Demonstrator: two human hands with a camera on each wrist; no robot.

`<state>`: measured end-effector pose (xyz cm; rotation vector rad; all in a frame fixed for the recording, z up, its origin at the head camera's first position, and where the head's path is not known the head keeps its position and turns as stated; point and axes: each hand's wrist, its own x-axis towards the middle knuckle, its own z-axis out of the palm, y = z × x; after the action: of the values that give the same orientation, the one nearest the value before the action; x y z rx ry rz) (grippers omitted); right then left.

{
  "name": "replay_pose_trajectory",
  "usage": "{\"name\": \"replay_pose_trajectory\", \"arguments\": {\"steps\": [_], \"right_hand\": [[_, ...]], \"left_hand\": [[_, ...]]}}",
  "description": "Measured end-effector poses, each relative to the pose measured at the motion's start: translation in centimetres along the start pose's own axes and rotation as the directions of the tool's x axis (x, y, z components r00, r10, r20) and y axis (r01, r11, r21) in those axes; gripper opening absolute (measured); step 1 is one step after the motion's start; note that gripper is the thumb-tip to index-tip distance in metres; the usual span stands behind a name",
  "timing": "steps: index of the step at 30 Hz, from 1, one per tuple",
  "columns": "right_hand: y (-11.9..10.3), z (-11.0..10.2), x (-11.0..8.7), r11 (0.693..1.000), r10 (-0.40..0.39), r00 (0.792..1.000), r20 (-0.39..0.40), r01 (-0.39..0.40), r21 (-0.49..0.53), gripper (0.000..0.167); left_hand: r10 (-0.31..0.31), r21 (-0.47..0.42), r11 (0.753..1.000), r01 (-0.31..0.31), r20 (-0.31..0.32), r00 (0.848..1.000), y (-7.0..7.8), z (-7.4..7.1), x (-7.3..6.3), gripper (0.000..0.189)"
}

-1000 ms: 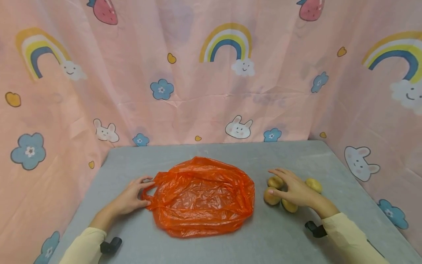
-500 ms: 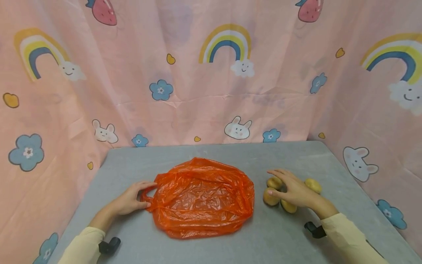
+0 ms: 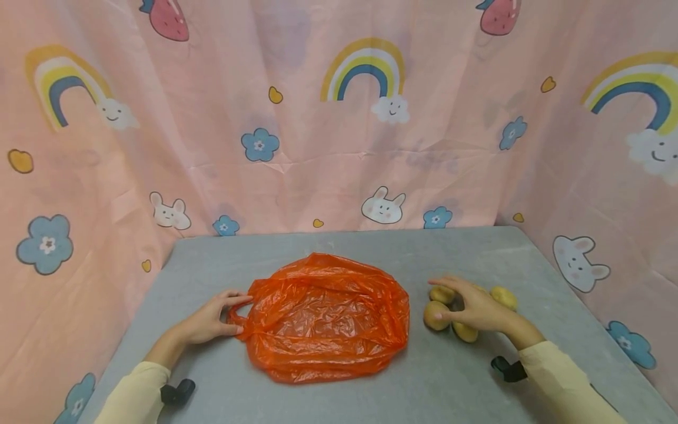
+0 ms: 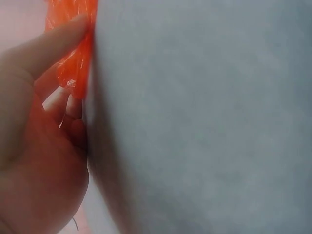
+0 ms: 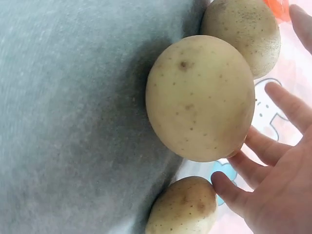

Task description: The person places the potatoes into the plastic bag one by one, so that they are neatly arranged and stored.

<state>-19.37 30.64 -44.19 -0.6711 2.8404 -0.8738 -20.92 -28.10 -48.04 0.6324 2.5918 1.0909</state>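
Observation:
An orange plastic bag (image 3: 331,318) lies spread on the grey table, its looped handle (image 3: 236,315) toward the left. My left hand (image 3: 206,320) rests at that handle, fingertips at its upper part and thumb at the lower. In the left wrist view the thumb (image 4: 53,44) lies against the crumpled orange plastic. On the right, my right hand (image 3: 479,306) is spread low over several potatoes, its thumb overlapping a brownish round potato (image 3: 434,317). In the right wrist view its loosely spread fingers reach behind a large potato (image 5: 200,97), with another potato (image 5: 185,207) near a fingertip.
A yellowish potato (image 3: 504,298) lies just beyond the right hand. The grey table (image 3: 413,388) ends at a pink patterned curtain (image 3: 318,165) along the back and both sides. Dark wrist-worn devices (image 3: 178,392) sit at both sleeves.
The right hand has settled slightly lower over the potatoes, its fingers bending a little. The left fingers have straightened slightly onto the bag's edge. The bag has stayed in place.

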Motion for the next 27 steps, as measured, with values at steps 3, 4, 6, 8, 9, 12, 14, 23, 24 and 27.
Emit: {"name": "replay_pose_trajectory", "arguments": {"steps": [3,4,6,8,9,12,14,23,24,27], "right_hand": [[0.06,-0.08,-0.03,1.000,0.002,1.000,0.024,-0.003,0.025,0.068],[0.04,-0.12,-0.03,0.999,0.000,0.999,0.034,-0.001,0.037,0.067],[0.06,-0.14,-0.01,0.998,-0.003,0.999,0.054,-0.001,0.060,0.066],[0.11,-0.17,0.03,0.997,-0.017,0.997,0.069,0.012,0.074,0.066],[0.18,-0.16,0.04,0.997,-0.027,0.997,0.075,0.021,0.078,0.065],[0.38,-0.12,0.06,0.996,-0.047,0.995,0.085,0.040,0.085,0.064],[0.44,-0.12,0.12,0.995,-0.057,0.994,0.091,0.049,0.091,0.063],[0.34,-0.11,0.26,0.993,-0.073,0.992,0.100,0.063,0.097,0.053],[0.31,-0.11,0.25,0.993,-0.071,0.992,0.103,0.061,0.097,0.053],[0.31,-0.07,0.24,0.994,-0.071,0.992,0.108,0.061,0.089,0.056]], "left_hand": [[0.007,-0.012,1.000,-0.007,0.003,1.000,-0.02,0.02,-0.02,0.065],[0.010,-0.016,1.000,-0.010,0.002,1.000,0.00,0.03,-0.04,0.065],[0.016,-0.017,1.000,-0.016,-0.001,1.000,-0.01,0.07,-0.10,0.066],[0.018,-0.019,1.000,-0.018,-0.004,1.000,-0.05,0.12,-0.15,0.066],[0.018,-0.020,1.000,-0.018,-0.005,1.000,-0.08,0.15,-0.17,0.066],[0.012,-0.021,1.000,-0.012,-0.008,1.000,-0.20,0.23,-0.16,0.066],[0.008,-0.022,1.000,-0.008,-0.009,1.000,-0.31,0.25,-0.19,0.066],[0.028,-0.026,0.999,-0.029,-0.015,0.999,-0.65,0.43,-0.30,0.065],[0.032,-0.023,0.999,-0.032,-0.017,0.999,-0.67,0.48,-0.29,0.065],[0.038,-0.022,0.999,-0.038,-0.022,0.999,-0.70,0.67,-0.32,0.065]]}}
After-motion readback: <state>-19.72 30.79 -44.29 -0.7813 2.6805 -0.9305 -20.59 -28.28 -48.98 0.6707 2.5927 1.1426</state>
